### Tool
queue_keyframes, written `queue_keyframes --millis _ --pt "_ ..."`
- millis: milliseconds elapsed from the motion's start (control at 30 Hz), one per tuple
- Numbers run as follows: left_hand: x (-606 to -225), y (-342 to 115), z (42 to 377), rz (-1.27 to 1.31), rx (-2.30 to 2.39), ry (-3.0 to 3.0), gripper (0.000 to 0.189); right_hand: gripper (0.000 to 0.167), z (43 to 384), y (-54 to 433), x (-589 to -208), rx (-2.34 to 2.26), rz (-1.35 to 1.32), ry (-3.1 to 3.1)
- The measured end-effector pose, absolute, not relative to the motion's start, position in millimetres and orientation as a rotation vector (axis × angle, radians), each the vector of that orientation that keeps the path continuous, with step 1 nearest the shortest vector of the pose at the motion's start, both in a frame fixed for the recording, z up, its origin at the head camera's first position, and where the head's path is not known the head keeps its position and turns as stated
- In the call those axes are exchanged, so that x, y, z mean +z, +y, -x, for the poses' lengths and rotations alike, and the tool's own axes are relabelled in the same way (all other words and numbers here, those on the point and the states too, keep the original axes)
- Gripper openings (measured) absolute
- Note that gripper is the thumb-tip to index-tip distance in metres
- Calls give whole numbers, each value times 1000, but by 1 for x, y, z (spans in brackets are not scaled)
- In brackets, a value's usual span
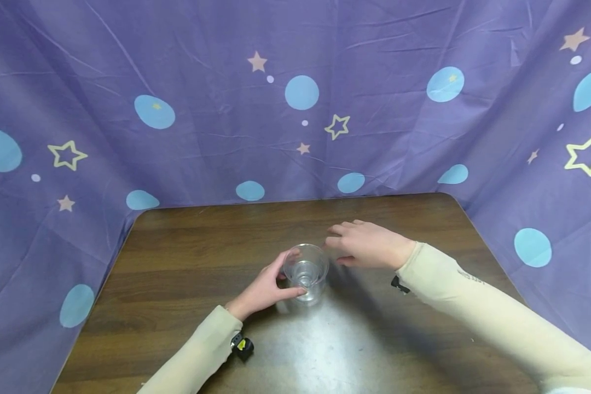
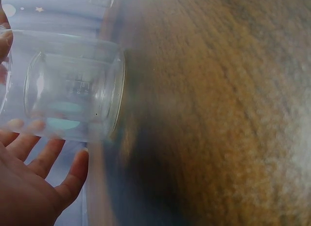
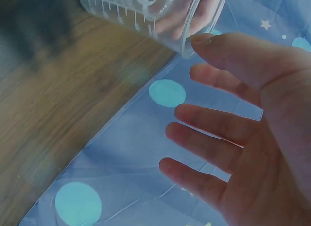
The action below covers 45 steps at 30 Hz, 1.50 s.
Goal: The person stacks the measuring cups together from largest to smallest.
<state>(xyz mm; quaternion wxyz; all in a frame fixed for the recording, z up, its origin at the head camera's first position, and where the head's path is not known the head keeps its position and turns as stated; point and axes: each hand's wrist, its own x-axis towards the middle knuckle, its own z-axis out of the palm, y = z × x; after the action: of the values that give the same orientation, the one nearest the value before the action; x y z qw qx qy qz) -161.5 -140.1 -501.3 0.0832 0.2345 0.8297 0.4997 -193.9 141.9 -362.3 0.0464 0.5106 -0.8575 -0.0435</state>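
A clear graduated beaker (image 1: 317,289) stands upright on the table, with what looks like a smaller clear vessel (image 2: 68,85) nested inside it. My left hand (image 1: 266,288) holds the beaker from its left side, thumb at the near side and fingers round the far side. White measuring lines show on the beaker's wall (image 3: 114,12) in the right wrist view. To the right of the beaker, my right hand (image 1: 366,243) hovers apart from it over the table, fingers spread and loosely bent, holding nothing.
The brown wood-grain table (image 1: 187,246) has rounded far corners and a bright glare patch near its front. A purple cloth (image 1: 216,137) with stars and blue dots hangs behind the table and along both sides. Both wrists carry small black devices on straps.
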Motion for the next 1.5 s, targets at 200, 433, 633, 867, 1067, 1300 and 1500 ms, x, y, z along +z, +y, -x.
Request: queue_keyframes --millis 200,433,633,867,1067,1300,1500 --pt "-500 -140 161 -690 1489 2477 90 35 195 157 -364 -128 -1526 -2593" --pt "-501 -141 162 -701 1472 2491 89 33 195 179 -370 -93 -1488 -2605" --pt "-499 -141 162 -712 1453 2492 89 34 194 200 -372 -86 -1426 -2663" --pt "-499 -141 162 -720 1457 2500 88 34 193 224 -373 -62 -1360 -2739" --pt "-501 -141 163 -724 1459 2494 89 35 191 244 -377 -38 -1303 -2816" --pt "-502 -141 164 -722 1464 2487 89 35 191 271 -384 -35 -1250 -2860" --pt "-502 -142 164 -728 1456 2493 88 38 191 292 -388 -2 -1217 -2906"
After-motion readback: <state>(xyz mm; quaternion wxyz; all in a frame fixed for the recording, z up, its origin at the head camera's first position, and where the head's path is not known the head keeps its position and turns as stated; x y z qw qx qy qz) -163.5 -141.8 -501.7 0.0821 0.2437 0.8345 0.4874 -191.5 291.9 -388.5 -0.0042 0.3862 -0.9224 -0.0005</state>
